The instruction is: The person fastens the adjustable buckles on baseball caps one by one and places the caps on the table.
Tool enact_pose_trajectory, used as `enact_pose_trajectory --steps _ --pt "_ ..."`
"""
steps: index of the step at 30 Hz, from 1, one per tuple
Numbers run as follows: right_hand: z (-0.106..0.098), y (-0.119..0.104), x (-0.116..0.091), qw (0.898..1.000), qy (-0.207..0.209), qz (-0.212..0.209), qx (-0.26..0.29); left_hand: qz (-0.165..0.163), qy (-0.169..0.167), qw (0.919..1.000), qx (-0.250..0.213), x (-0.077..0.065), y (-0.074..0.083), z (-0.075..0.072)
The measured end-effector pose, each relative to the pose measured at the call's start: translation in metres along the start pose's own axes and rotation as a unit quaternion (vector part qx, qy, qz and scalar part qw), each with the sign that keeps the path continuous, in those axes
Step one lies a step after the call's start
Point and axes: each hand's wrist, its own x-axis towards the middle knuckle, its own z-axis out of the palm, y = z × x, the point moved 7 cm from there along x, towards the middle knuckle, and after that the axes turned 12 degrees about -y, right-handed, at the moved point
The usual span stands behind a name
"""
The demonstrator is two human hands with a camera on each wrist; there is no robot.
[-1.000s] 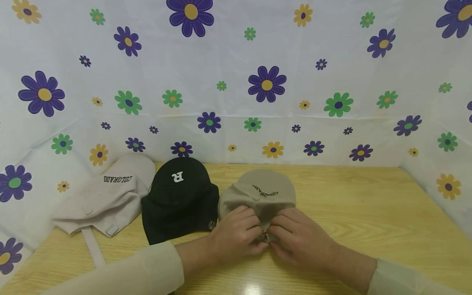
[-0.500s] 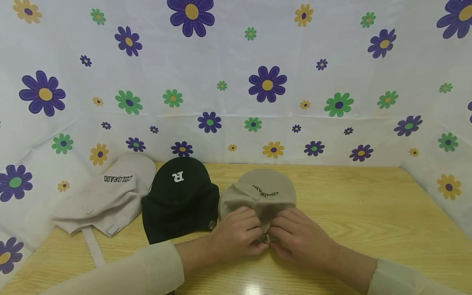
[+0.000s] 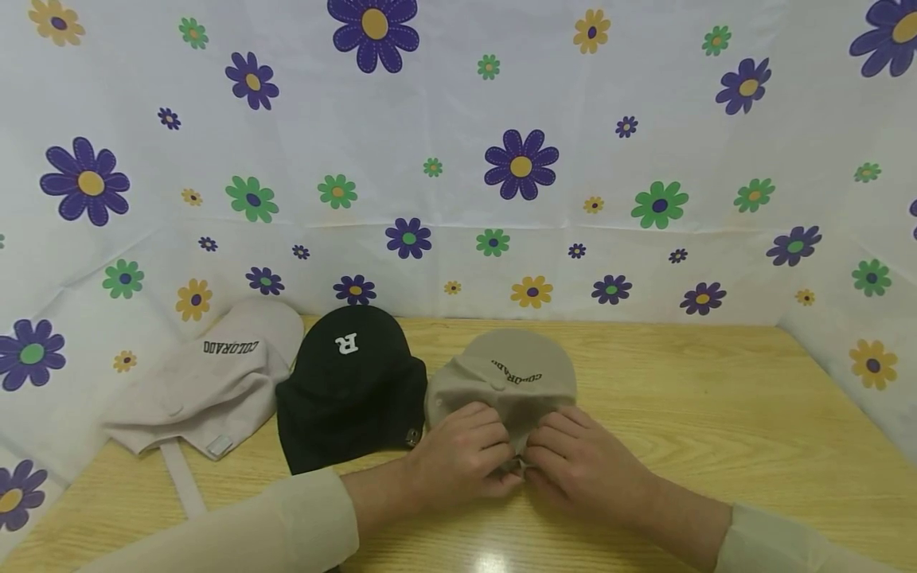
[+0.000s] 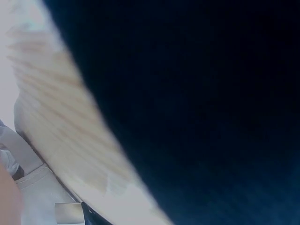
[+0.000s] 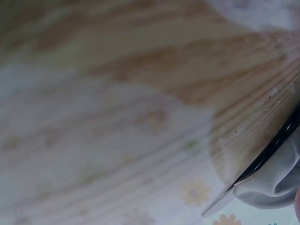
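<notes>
The left hand [image 3: 462, 450] and right hand [image 3: 587, 461] pinch the near edge of a taupe fabric cap [image 3: 505, 388] on the wood-grain worktop [image 3: 680, 398]. Left of that cap lie a black fabric cap [image 3: 351, 398], then a pale pink fabric cap [image 3: 208, 378]; behind it hangs white flower-print cloth [image 3: 444, 103].

Right hand [image 3: 589, 460] shifted very slightly; less beige strap [image 3: 519, 461] showing beside it.

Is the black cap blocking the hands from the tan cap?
No, nothing visible is: the left hand and right hand both hold the tan cap. The black cap lies to its left.
</notes>
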Motion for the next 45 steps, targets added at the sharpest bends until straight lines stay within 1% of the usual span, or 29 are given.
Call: enact_pose_trajectory --steps 8,19,29,45 --pt "-0.0013 -0.0004 0.0004 1.000 0.004 0.002 0.011 -0.005 -0.003 1.0000 0.002 0.0000 -0.0008 0.0003" --pt "-0.0029 0.0005 -0.0003 1.000 -0.001 0.005 0.009 -0.009 -0.006 0.9999 0.001 0.0000 -0.0019 0.0003" --pt "-0.0047 0.0003 -0.0004 1.000 0.010 0.002 0.012 -0.007 0.002 0.9998 0.016 0.0003 -0.0009 0.0006" --pt "-0.0056 0.0008 -0.0009 0.999 0.031 -0.012 0.008 -0.007 0.001 0.9999 0.011 0.0006 0.0001 0.0010"
